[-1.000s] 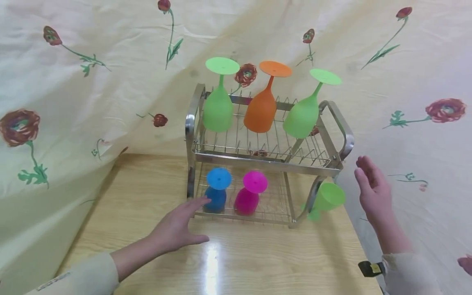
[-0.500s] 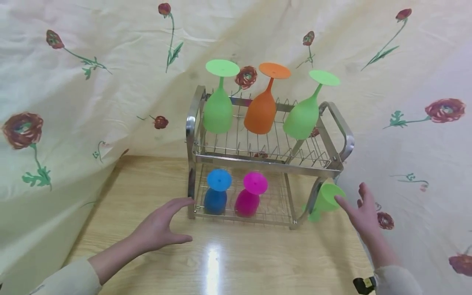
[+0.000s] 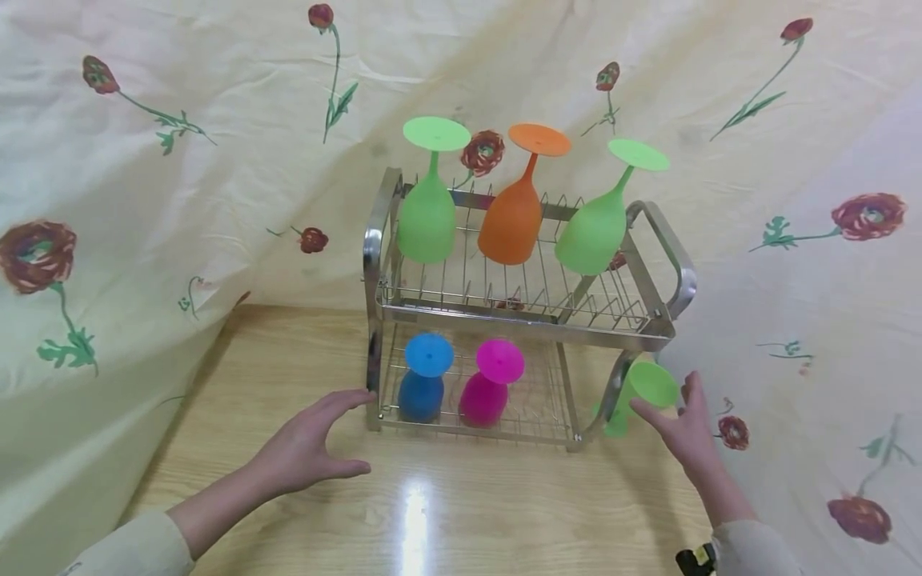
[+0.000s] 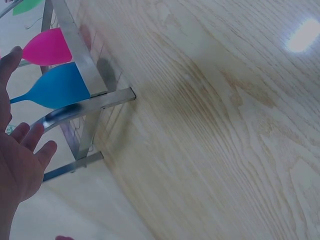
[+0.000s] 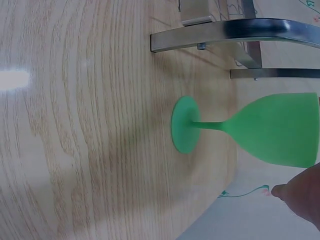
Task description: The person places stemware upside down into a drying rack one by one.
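My right hand is at the bowl of a green goblet, thumb and fingers spread on either side of its rim. In the right wrist view the goblet stands upright on its foot beside the rack, and my thumb is close to the rim. My left hand hovers with spread fingers by the rack's front left leg, holding nothing. Nearest to it on the lower tier are an upside-down blue goblet and a pink goblet; the left wrist view also shows the blue goblet.
A two-tier metal dish rack stands on the wooden table. Its upper tier bears upside-down goblets: a green one, an orange one and another green one. Flowered cloth hangs behind and along both sides.
My right hand has come down and left to the green goblet's rim. My left hand has drawn back left from the blue goblet. The goblets keep their places.
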Demonstrator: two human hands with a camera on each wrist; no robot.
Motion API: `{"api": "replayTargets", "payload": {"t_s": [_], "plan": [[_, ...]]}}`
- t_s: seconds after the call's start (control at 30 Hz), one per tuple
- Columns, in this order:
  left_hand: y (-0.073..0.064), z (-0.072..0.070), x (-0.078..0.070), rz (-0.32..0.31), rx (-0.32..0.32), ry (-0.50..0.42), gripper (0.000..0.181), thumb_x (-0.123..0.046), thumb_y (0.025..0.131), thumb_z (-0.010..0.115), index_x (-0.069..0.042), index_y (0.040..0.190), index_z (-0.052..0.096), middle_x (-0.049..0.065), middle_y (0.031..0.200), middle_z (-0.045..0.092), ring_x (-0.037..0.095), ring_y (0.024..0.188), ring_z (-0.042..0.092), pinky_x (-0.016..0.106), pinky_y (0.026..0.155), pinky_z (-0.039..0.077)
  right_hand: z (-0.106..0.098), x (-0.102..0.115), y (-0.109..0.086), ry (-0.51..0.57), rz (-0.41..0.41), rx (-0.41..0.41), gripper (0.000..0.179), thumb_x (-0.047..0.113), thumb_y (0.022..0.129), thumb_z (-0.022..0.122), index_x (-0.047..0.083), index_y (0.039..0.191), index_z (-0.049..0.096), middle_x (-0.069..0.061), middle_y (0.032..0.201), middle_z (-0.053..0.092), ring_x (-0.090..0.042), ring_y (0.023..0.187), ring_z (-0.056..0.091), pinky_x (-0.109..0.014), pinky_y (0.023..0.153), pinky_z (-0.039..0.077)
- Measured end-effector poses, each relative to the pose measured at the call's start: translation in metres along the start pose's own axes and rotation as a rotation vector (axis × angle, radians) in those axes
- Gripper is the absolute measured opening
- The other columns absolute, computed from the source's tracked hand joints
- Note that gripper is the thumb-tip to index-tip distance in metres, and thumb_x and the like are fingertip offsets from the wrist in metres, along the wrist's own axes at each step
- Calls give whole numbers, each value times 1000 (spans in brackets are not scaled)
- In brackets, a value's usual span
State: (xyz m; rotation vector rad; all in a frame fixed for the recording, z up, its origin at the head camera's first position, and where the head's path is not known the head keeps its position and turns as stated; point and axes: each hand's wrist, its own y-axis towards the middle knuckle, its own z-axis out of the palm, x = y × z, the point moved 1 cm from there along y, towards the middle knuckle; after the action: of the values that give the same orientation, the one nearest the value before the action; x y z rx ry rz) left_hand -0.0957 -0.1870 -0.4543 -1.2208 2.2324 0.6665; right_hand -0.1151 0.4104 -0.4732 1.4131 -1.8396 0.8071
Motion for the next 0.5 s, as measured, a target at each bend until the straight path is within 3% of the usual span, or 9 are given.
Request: {"api": "replayTargets", "payload": {"t_s": [0.33, 0.5], "plan": [[-2, 2, 2, 21, 1, -18, 84, -39, 80, 96, -14, 151, 58, 7, 152, 60, 34, 134, 62, 58, 103, 57, 8, -3, 1, 23, 24, -17, 121, 30, 101, 77, 4, 166, -22, -31, 173, -13, -51, 161, 0, -66, 128, 14], [-1, 4, 2, 22, 7, -26, 82, -37, 80, 96, -11, 149, 60, 5, 151, 61, 31, 131, 64, 56, 103, 58, 12, -6, 5, 41, 43, -51, 113, 28, 100, 78, 0, 168, -7, -36, 172, 3, -51, 160, 13, -62, 128, 22]]}}
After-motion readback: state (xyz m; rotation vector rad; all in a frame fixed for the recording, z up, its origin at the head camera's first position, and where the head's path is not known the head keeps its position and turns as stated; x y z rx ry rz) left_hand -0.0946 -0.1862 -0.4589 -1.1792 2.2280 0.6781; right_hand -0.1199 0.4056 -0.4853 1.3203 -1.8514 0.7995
